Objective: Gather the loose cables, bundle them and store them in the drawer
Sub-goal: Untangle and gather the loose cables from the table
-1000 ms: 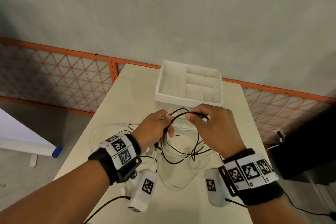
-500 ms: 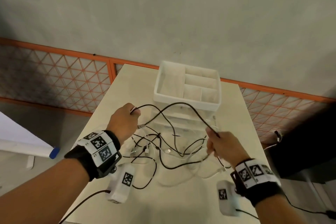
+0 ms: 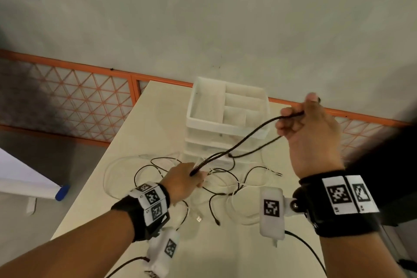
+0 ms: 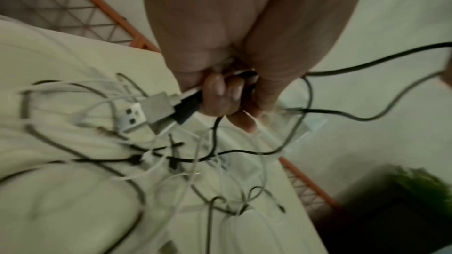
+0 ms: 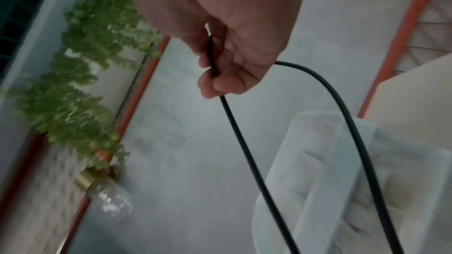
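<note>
Hands (image 3: pixel 184 179) (image 3: pixel 312 133) apart, black cable (image 3: pixel 252 135) between

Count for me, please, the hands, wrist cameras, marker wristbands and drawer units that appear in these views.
Hands: 2, the left hand gripping cable ends and the right hand pinching a black cable
Wrist cameras: 2
Marker wristbands: 2
Drawer units: 1
Total: 7

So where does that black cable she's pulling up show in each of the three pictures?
Head: the black cable runs from the left hand up to the right hand.
Left wrist: right side.
Right wrist: centre, a loop below the fingers.
Shared landmark: the white drawer organizer.
</note>
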{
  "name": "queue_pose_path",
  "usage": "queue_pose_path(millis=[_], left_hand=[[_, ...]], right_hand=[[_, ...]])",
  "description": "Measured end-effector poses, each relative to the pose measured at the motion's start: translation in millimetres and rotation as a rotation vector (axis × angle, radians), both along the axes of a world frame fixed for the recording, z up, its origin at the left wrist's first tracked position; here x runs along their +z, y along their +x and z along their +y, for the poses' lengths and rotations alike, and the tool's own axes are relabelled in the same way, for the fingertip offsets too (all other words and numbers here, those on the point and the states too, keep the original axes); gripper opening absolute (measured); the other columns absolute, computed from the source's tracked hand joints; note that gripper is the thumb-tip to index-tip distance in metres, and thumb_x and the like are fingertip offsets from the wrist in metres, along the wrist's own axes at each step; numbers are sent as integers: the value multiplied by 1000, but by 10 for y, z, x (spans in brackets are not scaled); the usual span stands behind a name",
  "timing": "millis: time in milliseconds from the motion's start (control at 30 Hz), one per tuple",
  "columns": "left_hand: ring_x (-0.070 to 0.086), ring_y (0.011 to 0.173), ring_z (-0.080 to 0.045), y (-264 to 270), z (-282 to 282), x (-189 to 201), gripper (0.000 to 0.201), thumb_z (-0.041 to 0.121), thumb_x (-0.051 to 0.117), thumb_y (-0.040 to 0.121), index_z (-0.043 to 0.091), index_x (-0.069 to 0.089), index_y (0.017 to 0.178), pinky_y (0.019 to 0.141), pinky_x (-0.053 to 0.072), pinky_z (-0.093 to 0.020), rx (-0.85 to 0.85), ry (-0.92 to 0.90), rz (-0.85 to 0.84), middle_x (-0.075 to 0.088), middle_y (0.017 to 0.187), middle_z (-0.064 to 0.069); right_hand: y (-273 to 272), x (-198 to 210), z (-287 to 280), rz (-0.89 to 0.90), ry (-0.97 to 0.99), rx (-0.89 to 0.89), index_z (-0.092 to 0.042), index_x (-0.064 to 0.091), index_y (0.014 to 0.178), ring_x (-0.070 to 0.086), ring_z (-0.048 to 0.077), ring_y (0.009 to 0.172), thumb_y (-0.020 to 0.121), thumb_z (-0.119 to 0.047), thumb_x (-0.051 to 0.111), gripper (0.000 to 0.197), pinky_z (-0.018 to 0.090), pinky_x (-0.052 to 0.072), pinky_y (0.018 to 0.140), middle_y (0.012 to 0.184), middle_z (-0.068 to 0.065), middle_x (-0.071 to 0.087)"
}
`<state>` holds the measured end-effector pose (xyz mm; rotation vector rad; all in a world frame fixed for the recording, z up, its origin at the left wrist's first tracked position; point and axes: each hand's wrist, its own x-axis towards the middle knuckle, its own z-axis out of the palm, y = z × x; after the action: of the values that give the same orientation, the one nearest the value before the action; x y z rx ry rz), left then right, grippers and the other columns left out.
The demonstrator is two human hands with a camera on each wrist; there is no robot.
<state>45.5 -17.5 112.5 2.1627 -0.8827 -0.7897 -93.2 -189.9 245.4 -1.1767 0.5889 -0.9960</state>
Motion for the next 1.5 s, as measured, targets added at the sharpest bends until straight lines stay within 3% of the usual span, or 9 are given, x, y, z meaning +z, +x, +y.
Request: queue_pose_path(millis=[300,533,733,967,1100,1200,1267,1400,1500], left_hand=[[26,49,-10,257,206,552,25,33,62,87,7,59,90,43,23,-20,107,-546,663,61,72,-5],[26,43,-9,177,97,687,23,31,57,93,10,61,86,39,24,-18,138,-627,601,60,66,-4],[26,43,-10,259,143,591,26,34,61,93,10,67,86,39,22,-19,244,-533,525,57,63,-3],[26,42,-10,174,159,390,31,37,61,92,7,66,86,40,19,-20,293,-464,598,55,61,-3],[26,47,-11,164,88,528,33,33,55,97,2,68,95,40,22,-19,217,-498,612,59,64,-4],[27,45,-11,88,-30,615,33,27,50,100,-1,66,97,39,26,-17,137,-495,610,63,66,-6],[29,45,-10,13,-120,634,31,25,48,102,0,65,94,41,28,-17,87,-495,594,64,67,-8],[36,48,-10,-17,-149,582,28,22,45,103,4,61,90,45,30,-19,72,-502,575,61,62,-6],[35,53,-13,-2,-117,553,26,22,46,103,4,61,90,48,30,-20,59,-531,615,59,61,-5]], right_hand=[[-156,-756,-375,184,219,-259,-17,58,90,55,15,49,102,-18,49,15,26,46,49,75,6,65],[30,-1008,-169,578,196,-26,-7,60,96,41,18,40,102,-10,46,16,26,30,41,68,12,62],[-16,-858,-445,414,237,-253,-12,57,127,42,15,41,103,-9,43,28,22,32,37,69,8,60],[-69,-624,-637,306,-45,-235,-22,48,138,65,18,56,101,-10,48,39,31,51,59,111,5,71],[-151,-773,-431,981,-520,-160,-29,42,148,59,31,119,89,-19,70,66,39,45,101,148,13,45],[0,-852,43,825,-780,66,-33,60,133,61,8,71,83,-21,76,54,24,50,84,128,2,50],[146,-895,259,718,-914,143,-30,73,114,47,-7,63,85,-24,76,30,13,43,71,108,-3,55],[230,-680,161,611,-844,-27,-25,78,84,55,0,66,89,-25,73,7,16,44,65,84,-3,61],[196,-548,108,628,-852,223,-32,72,100,48,4,55,86,-24,75,16,14,41,58,83,-9,56]])
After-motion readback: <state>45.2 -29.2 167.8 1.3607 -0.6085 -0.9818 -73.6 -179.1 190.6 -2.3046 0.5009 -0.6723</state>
